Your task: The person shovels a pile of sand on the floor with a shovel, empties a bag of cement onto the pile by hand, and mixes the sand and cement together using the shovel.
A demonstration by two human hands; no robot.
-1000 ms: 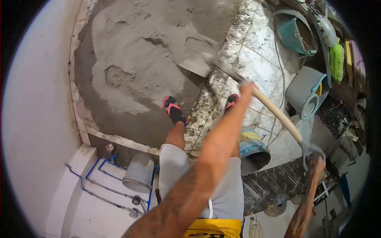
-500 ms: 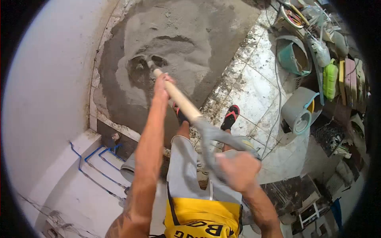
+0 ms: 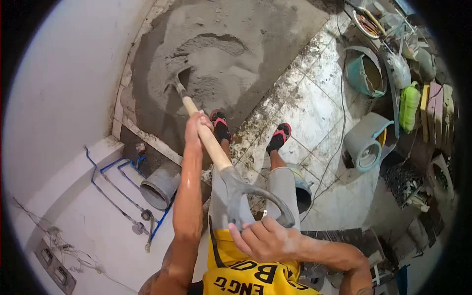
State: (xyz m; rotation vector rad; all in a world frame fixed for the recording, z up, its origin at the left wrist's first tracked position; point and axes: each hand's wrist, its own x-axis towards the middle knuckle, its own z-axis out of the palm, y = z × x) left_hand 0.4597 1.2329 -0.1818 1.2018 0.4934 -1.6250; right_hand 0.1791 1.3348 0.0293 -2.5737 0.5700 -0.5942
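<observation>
A shovel (image 3: 212,147) with a pale wooden shaft and a grey D-shaped handle slants from my waist to the floor. My left hand (image 3: 198,129) is wrapped round the shaft's upper part. Around the handle's end, close to my yellow shirt, my right hand (image 3: 265,239) is closed. The blade is mostly buried in a grey powdery heap (image 3: 223,69), so its shape is largely hidden. Both my feet, in dark and red footwear, stand near the heap's lower edge, one on the grey patch's border and one on the tiles.
White dirty tiles (image 3: 309,108) with a cable lie right of the heap. Further right are a teal bucket (image 3: 364,73), a grey bucket (image 3: 366,140) and a green container (image 3: 409,107). Another bucket (image 3: 301,189) sits by my leg. Blue pipes (image 3: 115,184) run at the lower left.
The shovel blade has swung from the heap's right side to its left and gone into the powder. Both hands moved left with it; since half a second ago, the handle has come back toward my waist.
</observation>
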